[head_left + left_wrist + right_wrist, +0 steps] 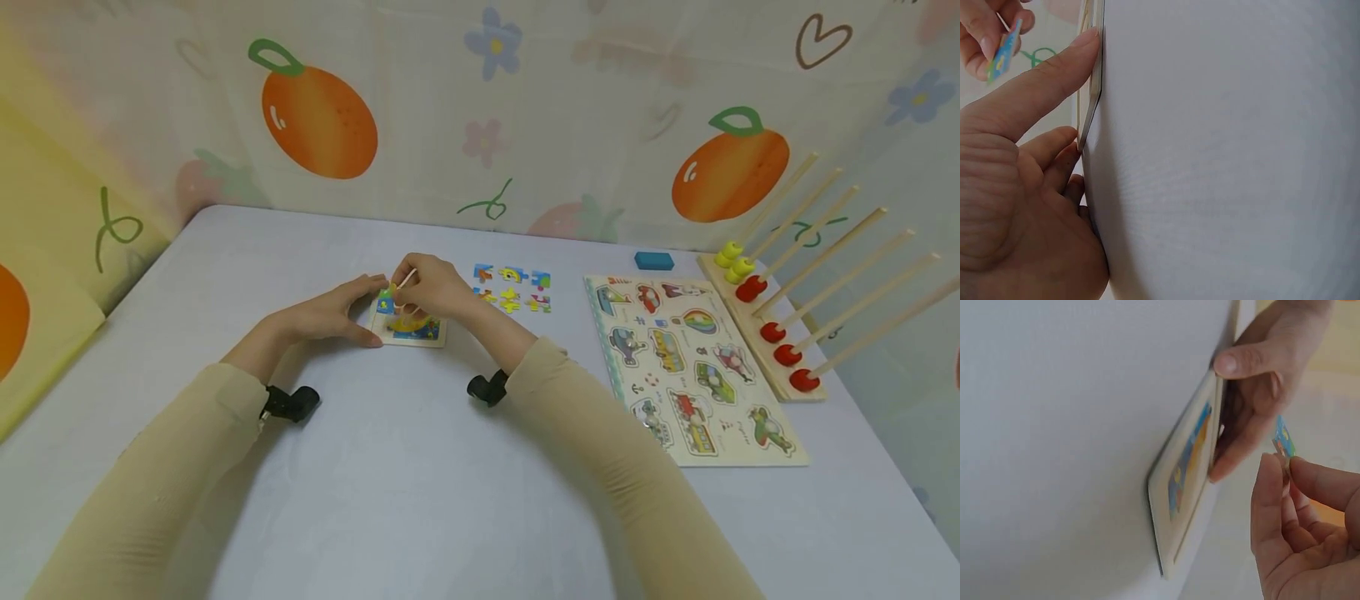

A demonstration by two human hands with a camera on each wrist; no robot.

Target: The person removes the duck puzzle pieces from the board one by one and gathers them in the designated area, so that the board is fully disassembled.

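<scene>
A small wooden jigsaw tray (405, 342) lies on the table, with a blue-and-yellow picture partly filling it. My left hand (326, 315) rests at its left side, the thumb (1227, 364) against one corner and a straight index finger along another edge. Above the tray, my right hand (431, 287) pinches a thin jigsaw piece (1284, 437) between thumb and index finger. Blue and green show on that piece, which is tilted and clear of the tray. Part of the tray is hidden behind the right hand in the head view.
Several loose jigsaw pieces (513, 275) lie in rows right of the tray. Farther right are a large vehicle peg puzzle (652, 392), a blue block (654, 261) and a wooden bead rack (813, 392) with upright rods. A patterned cloth (420, 100) hangs behind the table.
</scene>
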